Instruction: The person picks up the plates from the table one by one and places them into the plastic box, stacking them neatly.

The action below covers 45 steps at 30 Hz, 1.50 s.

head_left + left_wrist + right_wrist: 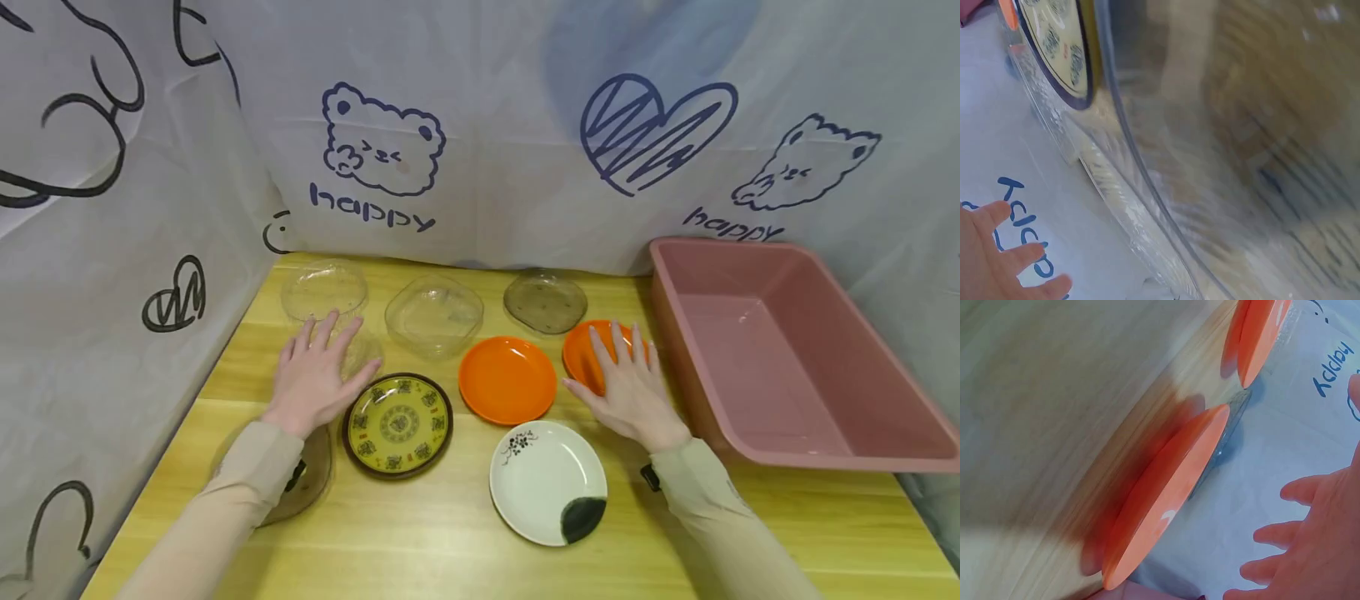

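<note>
Brown-tinted clear plate: partly hidden by the left sleeve; laid on the wooden table, apparently flat.
Left hand: held palm down with straight, spread fingers; nothing is gripped. It seems to be raised above the dishes, perhaps so that none is disturbed; whether anything is touched cannot be told.
Rear-left clear dish: set near the back sheet, just beyond the fingertips.
Small clear dish: partly covered by the left hand, to which it lies nearest.
Dark-rimmed patterned plate: placed face up, so its whole printed ring is shown.
Middle clear dish: kept in the back row with the other see-through pieces, which suggests a loose sorting by kind.
Left orange plate: laid between that row and the white plate, each given its own spot, presumably for easy lifting.
Grey clear dish: set at the row's right end.
Right orange plate: partly hidden by the right hand.
Right hand: fingers fanned, nothing held; a gap from the plate is shown by the wrist view.
Pink basin: stood at the right, probably to leave the middle to the plates.
</note>
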Available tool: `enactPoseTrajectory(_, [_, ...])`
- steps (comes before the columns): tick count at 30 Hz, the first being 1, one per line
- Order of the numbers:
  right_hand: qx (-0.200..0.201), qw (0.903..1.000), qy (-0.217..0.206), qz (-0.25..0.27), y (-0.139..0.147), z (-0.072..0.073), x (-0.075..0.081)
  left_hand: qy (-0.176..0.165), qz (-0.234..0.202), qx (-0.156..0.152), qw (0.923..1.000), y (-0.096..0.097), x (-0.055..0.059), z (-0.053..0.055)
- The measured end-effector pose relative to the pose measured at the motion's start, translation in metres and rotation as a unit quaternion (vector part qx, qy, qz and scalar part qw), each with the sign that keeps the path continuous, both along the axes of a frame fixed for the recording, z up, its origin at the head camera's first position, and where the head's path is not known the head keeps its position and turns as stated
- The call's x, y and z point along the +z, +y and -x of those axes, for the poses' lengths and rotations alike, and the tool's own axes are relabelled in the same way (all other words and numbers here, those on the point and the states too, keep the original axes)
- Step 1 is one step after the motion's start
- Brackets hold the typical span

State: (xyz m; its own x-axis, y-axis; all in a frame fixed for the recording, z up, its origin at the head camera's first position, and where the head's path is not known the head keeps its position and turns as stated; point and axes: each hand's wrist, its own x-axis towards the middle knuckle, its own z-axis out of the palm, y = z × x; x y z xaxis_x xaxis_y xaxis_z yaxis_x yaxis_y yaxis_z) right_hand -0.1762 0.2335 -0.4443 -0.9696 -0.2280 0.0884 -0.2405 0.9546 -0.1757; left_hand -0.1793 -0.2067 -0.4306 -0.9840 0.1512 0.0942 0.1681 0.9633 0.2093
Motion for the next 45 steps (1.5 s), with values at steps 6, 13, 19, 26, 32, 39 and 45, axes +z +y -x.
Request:
enactPoseTrajectory(6, [0.013,0.9999,-0.009,0.0,-0.006,0.0,0.003,0.002,-0.012,-0.037,0.9992,0.014,-0.001,0.001])
enactPoseTrajectory(13, [0.044,0.9982,-0.023,0.034,-0.019,-0.001,0.008,-0.015,-0.037,-0.083,0.9957,0.039,-0.002,0.003])
enactPoseTrajectory(19, [0.085,0.9854,-0.042,0.141,-0.029,-0.006,0.01,-0.069,-0.04,-0.131,0.9882,0.058,-0.003,0.009])
enactPoseTrajectory(26, [0.116,0.942,-0.119,0.292,-0.034,-0.01,0.005,-0.139,-0.041,-0.166,0.9753,0.058,-0.006,0.017])
enactPoseTrajectory(32, [0.105,0.9158,-0.176,0.345,-0.036,-0.012,0.005,-0.173,-0.047,-0.171,0.9687,0.06,-0.008,0.027])
enactPoseTrajectory(39, [0.102,0.8356,-0.296,0.451,-0.043,-0.012,0.006,-0.212,-0.055,-0.167,0.9613,0.065,-0.011,0.031])
enactPoseTrajectory(45, [0.105,0.7892,-0.345,0.497,-0.048,-0.012,0.005,-0.26,-0.069,-0.158,0.95,0.065,-0.01,0.03])
